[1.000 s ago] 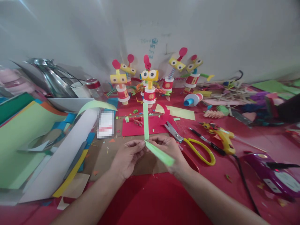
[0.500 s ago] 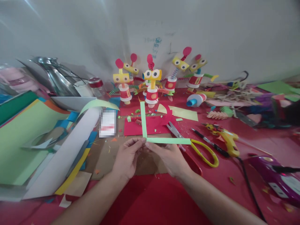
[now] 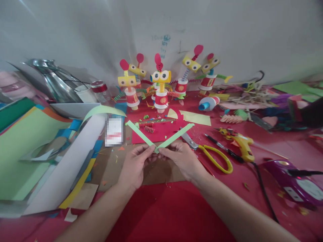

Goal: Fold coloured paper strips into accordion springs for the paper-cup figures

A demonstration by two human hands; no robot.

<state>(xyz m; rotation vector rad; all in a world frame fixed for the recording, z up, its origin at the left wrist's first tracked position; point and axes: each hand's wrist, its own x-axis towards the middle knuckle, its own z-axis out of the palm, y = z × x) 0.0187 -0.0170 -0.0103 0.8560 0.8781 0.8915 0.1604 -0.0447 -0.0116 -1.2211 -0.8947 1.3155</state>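
Observation:
Two light green paper strips (image 3: pixel 176 136) meet at their near ends and spread away from me in a V. My left hand (image 3: pixel 138 161) pinches the joined corner between thumb and fingers from the left. From the right, my right hand (image 3: pixel 179 158) pinches the same corner, its thumb beside the left one. Whether the strips are glued or only folded over each other there is hidden by the fingertips. Below the hands lies a brown cardboard sheet (image 3: pixel 116 168). Yellow-handled scissors (image 3: pixel 216 158) rest just right of my right hand, blades partly behind the strip.
Several paper-cup robot figures (image 3: pixel 160 97) stand along the wall. At right lie a pen (image 3: pixel 219 146), a yellow glue gun (image 3: pixel 241 146) and a purple power strip (image 3: pixel 294 183). Coloured paper sheets (image 3: pixel 27 151) and a white roll (image 3: pixel 68 168) fill the left, near a metal jug (image 3: pixel 54 80).
The strips have turned from an upright L into a V, the left one tilting leftward and the right one rising. Both hands still pinch the corner. The view has shifted slightly.

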